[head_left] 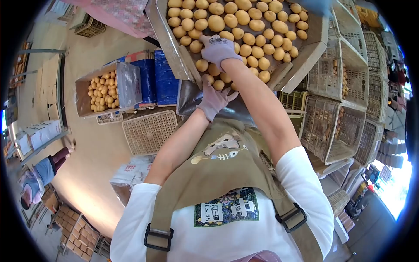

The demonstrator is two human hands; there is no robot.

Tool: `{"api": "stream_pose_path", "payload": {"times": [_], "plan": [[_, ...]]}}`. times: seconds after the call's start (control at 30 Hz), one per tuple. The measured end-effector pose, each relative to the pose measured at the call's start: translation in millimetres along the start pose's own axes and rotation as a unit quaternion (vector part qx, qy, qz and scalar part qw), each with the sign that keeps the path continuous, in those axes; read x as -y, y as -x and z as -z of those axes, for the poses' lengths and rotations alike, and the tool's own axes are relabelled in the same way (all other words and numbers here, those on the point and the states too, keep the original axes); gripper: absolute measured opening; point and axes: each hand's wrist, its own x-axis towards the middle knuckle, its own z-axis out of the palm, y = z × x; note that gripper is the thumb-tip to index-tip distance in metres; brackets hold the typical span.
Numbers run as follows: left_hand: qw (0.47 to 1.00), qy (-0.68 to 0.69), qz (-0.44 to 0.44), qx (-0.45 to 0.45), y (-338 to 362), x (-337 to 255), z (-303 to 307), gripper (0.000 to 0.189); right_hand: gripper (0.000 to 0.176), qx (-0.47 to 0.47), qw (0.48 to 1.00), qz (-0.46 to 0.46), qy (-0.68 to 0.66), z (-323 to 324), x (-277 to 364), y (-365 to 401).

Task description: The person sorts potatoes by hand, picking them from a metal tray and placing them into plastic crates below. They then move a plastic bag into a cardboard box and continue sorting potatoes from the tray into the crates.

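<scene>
A wooden sorting tray [174,48] slopes toward me, covered with several round yellow fruits [244,19]. My right hand [217,49], in a grey glove, lies palm down on the fruits near the tray's narrow mouth, its fingers curled over them; whether it grips one is hidden. My left hand [214,99], also gloved, is just below the mouth with fingers spread, touching the dark plastic liner [187,98] there. A few fruits [214,78] lie between my two hands.
A plastic-lined box of yellow fruits [102,91] stands at the left beside blue cartons [152,78] and a flat woven basket [148,131]. Stacked mesh crates [336,118] fill the right. Another person [39,174] bends at lower left near cardboard boxes [74,236].
</scene>
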Motion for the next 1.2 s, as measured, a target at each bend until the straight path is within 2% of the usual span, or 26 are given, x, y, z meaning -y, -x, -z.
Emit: {"api": "stream_pose_path", "payload": {"times": [0.07,0.1,0.2,0.27,0.3,0.33,0.37,0.4,0.47,0.53,0.57,0.6,0.63,0.7,0.73,0.8,0.83,0.9,1.03,1.13,1.17,1.2], "plan": [[1.000,-0.019,-0.001,-0.019,7,1,-11,0.095,0.046,0.010,0.999,-0.004,-0.035,-5,-5,-1],[0.993,-0.027,-0.024,-0.109,7,4,-18,0.086,0.041,-0.045,0.998,0.029,-0.021,-10,-11,7],[0.996,-0.042,-0.018,-0.076,5,2,-11,0.081,0.033,-0.189,0.970,0.084,-0.125,-33,-31,28],[0.995,-0.046,-0.027,-0.083,4,3,-14,0.082,0.026,-0.320,0.912,0.147,-0.212,-32,-53,61],[0.995,-0.049,-0.031,-0.082,10,3,-21,0.082,0.026,-0.407,0.881,0.186,-0.154,-13,-67,84],[0.995,-0.052,-0.034,-0.081,13,3,-25,0.083,0.027,-0.437,0.871,0.206,-0.092,3,-98,103],[0.996,-0.054,-0.024,-0.074,11,2,-23,0.086,0.029,-0.496,0.854,0.157,-0.028,13,-142,122],[0.995,-0.045,-0.029,-0.083,10,3,-23,0.088,0.031,-0.510,0.850,-0.033,-0.129,16,-188,141],[0.993,-0.031,-0.035,-0.105,12,9,-23,0.091,0.034,-0.578,0.791,-0.189,-0.067,36,-239,163],[0.993,-0.023,-0.035,-0.113,9,8,-26,0.094,0.034,-0.567,0.822,-0.039,-0.038,43,-206,148],[0.993,-0.018,-0.032,-0.116,9,8,-25,0.094,0.032,-0.481,0.853,-0.042,-0.197,42,-157,140],[0.992,-0.014,-0.028,-0.120,10,8,-24,0.094,0.030,-0.497,0.860,0.061,-0.097,32,-135,115],[0.992,-0.009,-0.022,-0.126,10,7,-23,0.093,0.032,-0.366,0.924,0.077,-0.082,25,-104,101],[0.991,0.002,-0.013,-0.134,10,4,-23,0.090,0.030,-0.279,0.942,0.163,-0.085,7,-40,59],[0.993,-0.002,-0.009,-0.120,10,3,-19,0.087,0.037,-0.152,0.981,0.119,-0.023,0,-15,34],[0.996,-0.008,-0.001,-0.088,6,0,-10,0.081,0.045,-0.131,0.985,0.098,0.053,-28,6,-3],[0.992,-0.062,-0.021,-0.106,10,1,-12,0.074,0.047,-0.095,0.990,0.080,0.073,-22,19,-6],[0.988,-0.080,-0.022,-0.133,9,0,-9,0.072,0.051,-0.020,0.992,0.043,0.117,0,38,-4],[0.985,-0.091,-0.043,-0.138,7,0,-5,0.072,0.052,0.090,0.995,0.032,0.012,12,32,-26],[0.995,-0.056,-0.038,-0.068,7,0,0,0.087,0.052,0.063,0.998,0.018,-0.011,8,24,-22],[0.995,-0.050,-0.034,-0.073,8,-1,-3,0.085,0.046,-0.062,0.997,0.031,-0.042,-2,18,-11],[0.995,-0.040,-0.030,-0.083,8,0,-6,0.084,0.045,-0.125,0.984,0.051,-0.119,-12,9,2]]}}
